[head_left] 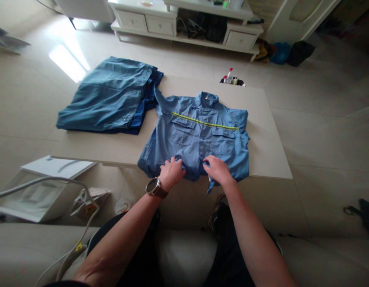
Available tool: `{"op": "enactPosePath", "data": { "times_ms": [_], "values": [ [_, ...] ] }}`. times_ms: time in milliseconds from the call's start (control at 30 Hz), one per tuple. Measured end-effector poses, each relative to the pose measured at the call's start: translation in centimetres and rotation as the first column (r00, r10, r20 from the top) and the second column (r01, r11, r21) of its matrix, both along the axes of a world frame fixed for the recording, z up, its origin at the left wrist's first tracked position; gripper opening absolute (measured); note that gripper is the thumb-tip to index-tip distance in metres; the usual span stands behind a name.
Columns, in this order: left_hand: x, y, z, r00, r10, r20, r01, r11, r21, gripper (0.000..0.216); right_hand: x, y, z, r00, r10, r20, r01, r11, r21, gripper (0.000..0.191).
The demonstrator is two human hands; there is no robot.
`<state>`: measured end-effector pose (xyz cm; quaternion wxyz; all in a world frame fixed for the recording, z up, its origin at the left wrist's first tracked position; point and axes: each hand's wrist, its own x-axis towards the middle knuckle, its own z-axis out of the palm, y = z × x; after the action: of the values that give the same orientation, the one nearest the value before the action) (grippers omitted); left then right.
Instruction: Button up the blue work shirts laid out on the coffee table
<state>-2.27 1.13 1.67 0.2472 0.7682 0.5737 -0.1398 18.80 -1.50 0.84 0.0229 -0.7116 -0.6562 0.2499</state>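
A light blue work shirt point(199, 135) with a yellow-green stripe across the chest lies face up on a low beige table point(271, 131), collar away from me. My left hand point(171, 172), with a watch on the wrist, rests on the shirt's bottom hem left of the button line, fingers curled into the cloth. My right hand point(218, 169) lies on the hem just right of it, fingers bent and pressing the fabric. Part of the hem hangs over the table's near edge.
A pile of folded blue garments point(109, 95) lies on the table's left part, overhanging its far-left corner. A white TV cabinet point(184, 24) stands beyond. A white box point(44, 187) and cables sit on the floor at left. My knees are below, on a sofa.
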Motion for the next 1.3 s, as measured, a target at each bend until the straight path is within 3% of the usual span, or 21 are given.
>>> {"op": "enactPosePath", "data": {
  "times_ms": [100, 333, 467, 600, 767, 933, 1300],
  "values": [
    [0.8, -0.7, 0.8, 0.997, 0.057, -0.054, -0.056, 0.998, 0.020, 0.046, 0.0, 0.2, -0.3, 0.998, -0.064, 0.002, 0.063, 0.997, 0.054, 0.009],
    [0.9, -2.2, 0.5, 0.991, 0.071, -0.116, -0.059, 0.993, 0.101, 0.045, -0.2, 0.1, -1.2, 0.996, -0.072, -0.055, 0.076, 0.994, 0.078, 0.008],
    [1.7, -2.3, 0.0, 0.999, 0.011, 0.046, -0.019, 0.982, 0.187, 0.035, -0.1, 0.1, -1.6, 0.987, -0.062, -0.147, 0.071, 0.996, 0.060, 0.011],
    [3.3, -2.3, -0.4, 0.962, -0.033, 0.271, -0.009, 0.988, 0.154, 0.033, 0.0, 0.4, -1.5, 0.939, -0.069, -0.336, 0.086, 0.996, 0.036, 0.013],
    [4.0, -1.9, -0.9, 0.927, -0.077, 0.367, -0.002, 0.978, 0.210, 0.018, 0.2, 0.7, -0.7, 0.850, -0.043, -0.525, 0.061, 0.998, 0.018, 0.014],
    [3.6, -0.8, -0.8, 0.902, -0.074, 0.426, -0.017, 0.979, 0.205, 0.026, 0.4, 0.7, -0.2, 0.878, -0.052, -0.477, 0.064, 0.998, 0.008, 0.012],
    [3.3, -0.7, -0.5, 0.889, -0.095, 0.447, 0.003, 0.979, 0.202, 0.027, 0.3, 0.5, -1.0, 0.961, 0.069, -0.268, -0.042, 0.993, 0.106, 0.016]
  ]
}}
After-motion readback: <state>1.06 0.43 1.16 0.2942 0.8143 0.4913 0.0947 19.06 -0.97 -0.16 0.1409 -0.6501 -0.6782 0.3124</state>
